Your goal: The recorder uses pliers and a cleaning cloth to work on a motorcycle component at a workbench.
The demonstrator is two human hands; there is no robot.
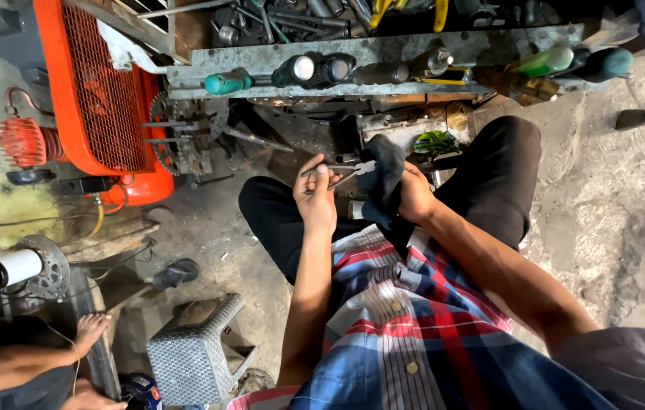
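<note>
My left hand [315,199] grips a thin metal tool [335,171] that reaches right towards a small metal part [365,166]. My right hand [416,194] is closed on a dark cloth [385,179] that wraps around that part. Both hands meet above my lap, between my knees in black trousers [498,176]. I wear a plaid shirt [406,319].
An orange compressor [102,91] stands at the left. A metal tool tray [383,57] with screwdrivers runs along the top. A grey woven stool [193,353] sits lower left, beside another person's foot [91,330]. Sprockets and scrap parts [186,137] lie under the tray.
</note>
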